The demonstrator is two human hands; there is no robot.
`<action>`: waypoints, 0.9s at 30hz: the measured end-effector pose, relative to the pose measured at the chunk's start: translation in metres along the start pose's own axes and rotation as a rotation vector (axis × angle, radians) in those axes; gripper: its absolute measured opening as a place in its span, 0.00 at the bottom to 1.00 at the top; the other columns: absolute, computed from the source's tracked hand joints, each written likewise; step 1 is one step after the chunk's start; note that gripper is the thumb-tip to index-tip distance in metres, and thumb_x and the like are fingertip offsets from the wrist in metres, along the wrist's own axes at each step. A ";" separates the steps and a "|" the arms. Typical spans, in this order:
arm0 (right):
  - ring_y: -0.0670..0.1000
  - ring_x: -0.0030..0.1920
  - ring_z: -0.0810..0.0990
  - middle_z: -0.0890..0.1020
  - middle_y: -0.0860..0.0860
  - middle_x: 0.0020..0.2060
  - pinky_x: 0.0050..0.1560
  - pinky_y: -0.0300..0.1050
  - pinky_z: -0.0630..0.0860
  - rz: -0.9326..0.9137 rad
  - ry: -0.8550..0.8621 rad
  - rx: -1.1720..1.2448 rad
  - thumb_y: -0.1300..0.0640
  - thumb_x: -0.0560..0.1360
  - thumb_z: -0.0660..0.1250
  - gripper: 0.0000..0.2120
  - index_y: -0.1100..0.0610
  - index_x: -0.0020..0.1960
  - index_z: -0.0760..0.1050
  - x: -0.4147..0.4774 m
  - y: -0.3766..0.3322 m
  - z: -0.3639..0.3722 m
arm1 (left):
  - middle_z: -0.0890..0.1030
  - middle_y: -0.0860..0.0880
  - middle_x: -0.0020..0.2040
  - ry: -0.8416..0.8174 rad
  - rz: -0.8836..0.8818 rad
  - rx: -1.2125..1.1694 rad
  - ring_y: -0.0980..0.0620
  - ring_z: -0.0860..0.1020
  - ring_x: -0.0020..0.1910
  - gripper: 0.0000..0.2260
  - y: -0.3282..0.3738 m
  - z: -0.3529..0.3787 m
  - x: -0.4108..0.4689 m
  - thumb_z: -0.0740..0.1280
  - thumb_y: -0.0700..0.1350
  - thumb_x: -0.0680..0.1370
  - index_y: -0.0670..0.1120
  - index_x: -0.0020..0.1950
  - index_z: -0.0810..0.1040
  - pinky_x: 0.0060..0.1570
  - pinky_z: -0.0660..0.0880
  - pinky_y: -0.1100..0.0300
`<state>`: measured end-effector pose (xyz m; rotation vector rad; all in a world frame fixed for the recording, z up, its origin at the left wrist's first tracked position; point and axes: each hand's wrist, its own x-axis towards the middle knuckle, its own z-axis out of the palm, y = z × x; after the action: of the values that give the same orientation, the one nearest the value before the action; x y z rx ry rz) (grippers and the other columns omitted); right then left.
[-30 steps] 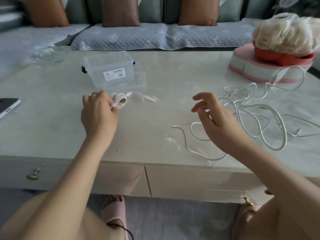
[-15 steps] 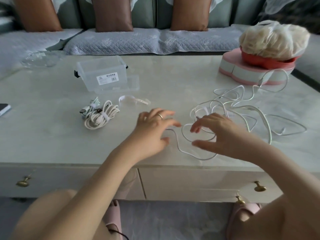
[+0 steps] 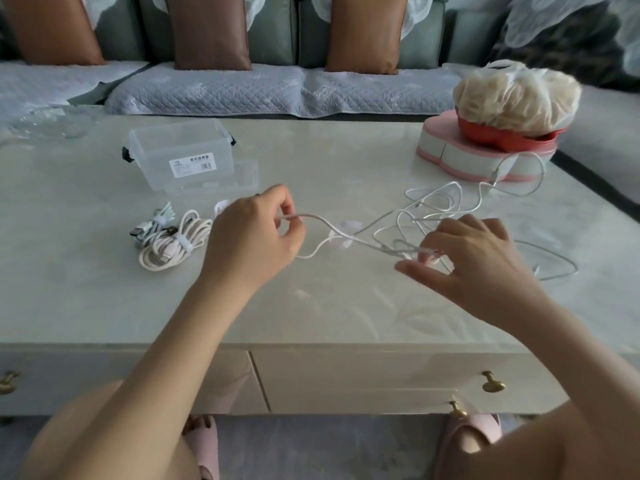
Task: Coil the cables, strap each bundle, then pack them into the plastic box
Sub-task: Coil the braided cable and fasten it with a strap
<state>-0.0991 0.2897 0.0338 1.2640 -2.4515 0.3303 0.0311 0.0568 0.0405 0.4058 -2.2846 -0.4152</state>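
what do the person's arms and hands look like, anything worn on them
Left forearm and right forearm are bare: no sleeve, watch or bracelet shows. Left hand and right hand wear no gloves; no ring can be made out.

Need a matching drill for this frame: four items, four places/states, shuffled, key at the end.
1 plastic box
2 cream bundle
3 white cable
4 pink stand

A pinched by left hand and right hand
B strapped, lying left of the left hand
C far right of the table, red bowl on top
D clear, beyond the bundle

Pairs: 1-D, 2-B, 3-A, 4-C
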 end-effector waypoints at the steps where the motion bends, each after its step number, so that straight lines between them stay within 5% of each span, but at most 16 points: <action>1: 0.50 0.43 0.73 0.75 0.44 0.35 0.49 0.46 0.60 0.046 0.054 -0.034 0.31 0.73 0.50 0.26 0.50 0.35 0.75 0.000 0.002 0.000 | 0.73 0.52 0.27 -0.010 0.029 0.091 0.46 0.75 0.29 0.05 -0.001 0.002 -0.001 0.65 0.47 0.70 0.46 0.38 0.75 0.31 0.66 0.60; 8: 0.55 0.36 0.71 0.73 0.60 0.32 0.38 0.47 0.63 0.483 0.184 0.722 0.45 0.81 0.55 0.24 0.55 0.32 0.74 0.012 0.011 -0.005 | 0.68 0.55 0.23 -0.341 -0.112 -0.403 0.57 0.64 0.25 0.14 0.001 0.021 0.002 0.66 0.54 0.73 0.46 0.34 0.75 0.30 0.61 0.59; 11: 0.52 0.35 0.69 0.72 0.58 0.34 0.38 0.44 0.63 0.588 0.216 0.818 0.46 0.82 0.53 0.25 0.55 0.31 0.74 0.017 0.012 -0.011 | 0.67 0.57 0.28 -0.345 -0.180 -0.629 0.57 0.65 0.30 0.13 0.005 0.022 0.007 0.67 0.52 0.72 0.46 0.34 0.69 0.34 0.62 0.63; 14: 0.53 0.36 0.69 0.72 0.57 0.33 0.38 0.46 0.62 0.652 0.192 0.786 0.48 0.81 0.56 0.20 0.53 0.34 0.74 0.022 0.016 -0.015 | 0.66 0.48 0.37 -0.305 -0.240 -0.825 0.52 0.67 0.37 0.08 0.007 0.021 0.013 0.63 0.47 0.73 0.48 0.38 0.65 0.45 0.72 0.57; 16: 0.55 0.43 0.72 0.74 0.53 0.38 0.42 0.48 0.66 0.620 0.155 0.592 0.52 0.77 0.62 0.07 0.54 0.44 0.75 0.023 0.016 -0.012 | 0.65 0.48 0.39 -0.301 -0.235 -0.915 0.55 0.67 0.37 0.05 0.010 0.019 0.013 0.60 0.46 0.75 0.47 0.42 0.65 0.49 0.77 0.57; 17: 0.57 0.51 0.72 0.75 0.53 0.46 0.51 0.50 0.67 0.600 0.176 0.457 0.54 0.74 0.66 0.11 0.56 0.55 0.74 0.022 0.013 -0.010 | 0.65 0.49 0.40 -0.302 -0.216 -0.939 0.57 0.67 0.38 0.03 0.013 0.019 0.013 0.59 0.45 0.76 0.47 0.43 0.66 0.50 0.77 0.57; 19: 0.58 0.63 0.65 0.69 0.58 0.62 0.66 0.50 0.60 0.425 0.293 0.290 0.55 0.67 0.70 0.35 0.59 0.71 0.62 0.021 0.000 -0.009 | 0.66 0.50 0.43 -0.320 -0.198 -0.974 0.58 0.67 0.39 0.01 0.018 0.020 0.011 0.57 0.43 0.77 0.48 0.47 0.68 0.51 0.78 0.57; 21: 0.56 0.67 0.61 0.64 0.58 0.68 0.68 0.49 0.57 0.101 0.321 0.223 0.52 0.63 0.70 0.45 0.59 0.75 0.53 0.019 -0.015 -0.010 | 0.68 0.52 0.45 -0.368 -0.176 -1.017 0.58 0.66 0.40 0.04 0.026 0.021 0.007 0.56 0.41 0.79 0.48 0.49 0.69 0.52 0.78 0.57; 23: 0.52 0.70 0.63 0.62 0.54 0.70 0.69 0.46 0.59 -0.080 0.171 0.355 0.46 0.64 0.70 0.49 0.53 0.76 0.46 0.015 -0.029 -0.004 | 0.72 0.55 0.45 -0.437 -0.140 -1.084 0.58 0.68 0.41 0.05 0.036 0.022 0.002 0.56 0.41 0.79 0.47 0.50 0.71 0.54 0.77 0.56; 25: 0.47 0.60 0.75 0.73 0.49 0.62 0.61 0.45 0.71 -0.044 0.008 0.660 0.41 0.67 0.68 0.43 0.47 0.75 0.48 0.015 -0.040 0.000 | 0.76 0.59 0.43 -0.503 -0.091 -1.107 0.59 0.72 0.42 0.06 0.043 0.021 0.000 0.58 0.41 0.80 0.47 0.50 0.74 0.54 0.76 0.59; 27: 0.49 0.38 0.80 0.79 0.46 0.39 0.43 0.52 0.78 0.037 0.039 0.780 0.43 0.72 0.64 0.21 0.44 0.64 0.66 0.019 -0.042 0.003 | 0.78 0.57 0.44 -0.557 -0.047 -1.064 0.58 0.75 0.46 0.08 0.044 0.018 0.000 0.60 0.40 0.79 0.49 0.52 0.77 0.54 0.73 0.64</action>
<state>-0.0755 0.2510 0.0406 1.4494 -2.3790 1.4033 0.0110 0.0997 0.0473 -0.2378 -2.1575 -1.8111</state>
